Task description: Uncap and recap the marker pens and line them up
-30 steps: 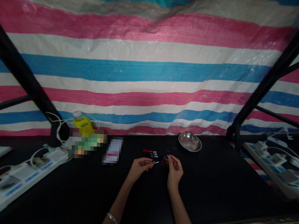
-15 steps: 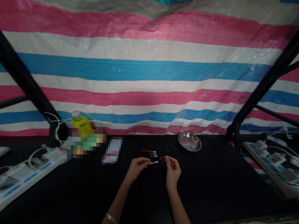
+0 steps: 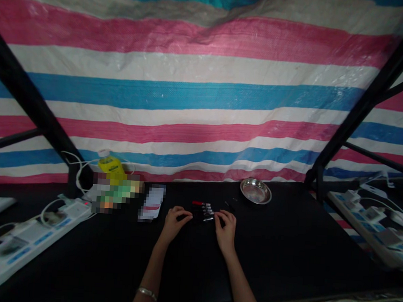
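In the middle of the black table, a red marker (image 3: 197, 202) and several black markers (image 3: 207, 210) with white print lie side by side in a row. The nearest marker (image 3: 208, 219) shows a silvery end. My left hand (image 3: 174, 223) is closed in a pinch, thumb and index finger at the left end of the near black markers. My right hand (image 3: 226, 229) has its thumb and index finger drawn together at their right end. The dark barrels blend into the tabletop, so the exact contact is hard to see.
A round metal dish (image 3: 255, 191) stands behind to the right, with small thin bits (image 3: 227, 203) left of it. A phone (image 3: 152, 203), a yellow bottle (image 3: 112, 165) and a power strip (image 3: 32, 245) are on the left. Another power strip (image 3: 371, 225) lies far right.
The silver-ended marker that my left hand held now lies in the row. My left hand has shifted left. My right hand has moved slightly left to the markers' right ends.
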Demonstrator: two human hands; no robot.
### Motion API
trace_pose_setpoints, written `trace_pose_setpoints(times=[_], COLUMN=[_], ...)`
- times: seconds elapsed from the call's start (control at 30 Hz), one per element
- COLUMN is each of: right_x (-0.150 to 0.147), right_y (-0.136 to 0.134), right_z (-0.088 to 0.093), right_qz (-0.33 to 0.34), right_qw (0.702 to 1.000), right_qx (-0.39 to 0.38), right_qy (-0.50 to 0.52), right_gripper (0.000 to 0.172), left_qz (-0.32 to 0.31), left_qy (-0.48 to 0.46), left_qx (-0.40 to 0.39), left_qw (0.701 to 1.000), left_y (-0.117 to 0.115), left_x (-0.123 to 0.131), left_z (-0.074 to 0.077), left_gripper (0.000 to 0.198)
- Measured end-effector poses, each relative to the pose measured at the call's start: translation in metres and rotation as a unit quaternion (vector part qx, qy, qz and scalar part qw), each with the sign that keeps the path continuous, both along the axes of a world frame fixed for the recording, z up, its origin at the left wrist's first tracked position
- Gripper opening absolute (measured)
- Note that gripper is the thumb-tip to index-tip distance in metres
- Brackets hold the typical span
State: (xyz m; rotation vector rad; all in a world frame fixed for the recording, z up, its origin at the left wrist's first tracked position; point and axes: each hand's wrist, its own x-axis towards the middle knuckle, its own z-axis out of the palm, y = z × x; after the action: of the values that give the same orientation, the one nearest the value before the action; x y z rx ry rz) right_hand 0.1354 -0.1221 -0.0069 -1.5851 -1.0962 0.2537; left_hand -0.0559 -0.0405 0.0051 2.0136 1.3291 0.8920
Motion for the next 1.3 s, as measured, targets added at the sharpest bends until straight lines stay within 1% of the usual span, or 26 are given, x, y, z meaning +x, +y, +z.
trace_pose_setpoints(times=[0.17,0.33,0.47,0.6,0.67,0.87,1.07,1.13,1.2,1.3], right_x=[-0.002,-0.001,-0.001,-0.001,-0.002,-0.002,-0.003,-0.002,0.004,0.022], right_y=[-0.001,-0.001,-0.001,-0.002,-0.002,-0.003,-0.002,-0.002,-0.002,0.000], right_z=[-0.002,-0.003,-0.003,-0.002,0.000,0.000,-0.004,-0.005,-0.005,-0.008], right_qz=[-0.004,-0.003,-0.002,-0.006,-0.008,-0.007,-0.009,-0.022,-0.050,-0.106], right_qw=[0.997,0.994,0.993,0.993,0.993,0.994,0.996,0.998,0.998,0.993], right_qx=[-0.041,-0.060,-0.066,-0.069,-0.071,-0.065,-0.048,-0.039,-0.025,-0.011], right_qy=[-0.069,-0.094,-0.095,-0.090,-0.089,-0.083,-0.069,-0.053,-0.041,-0.052], right_gripper=[0.022,0.023,0.023,0.023,0.023,0.022,0.021,0.021,0.022,0.025], left_qz=[-0.002,0.001,0.014,0.008,0.001,-0.002,-0.001,0.000,0.002,0.006], left_qy=[0.034,0.049,0.052,0.069,0.080,0.090,0.085,0.078,0.059,0.002], left_qx=[0.009,0.021,0.024,0.011,0.003,-0.008,-0.001,0.002,0.009,0.016], left_qw=[0.999,0.999,0.998,0.998,0.997,0.996,0.996,0.997,0.998,1.000], left_y=[0.000,-0.002,-0.004,-0.007,-0.008,-0.010,-0.009,-0.010,-0.010,-0.009], left_x=[-0.002,0.000,0.002,0.003,0.003,0.003,0.003,0.003,0.002,0.002], left_z=[-0.002,0.000,0.001,0.005,0.007,0.013,0.011,0.010,0.010,0.010], left_gripper=[0.013,0.013,0.017,0.031,0.035,0.030,0.030,0.030,0.031,0.032])
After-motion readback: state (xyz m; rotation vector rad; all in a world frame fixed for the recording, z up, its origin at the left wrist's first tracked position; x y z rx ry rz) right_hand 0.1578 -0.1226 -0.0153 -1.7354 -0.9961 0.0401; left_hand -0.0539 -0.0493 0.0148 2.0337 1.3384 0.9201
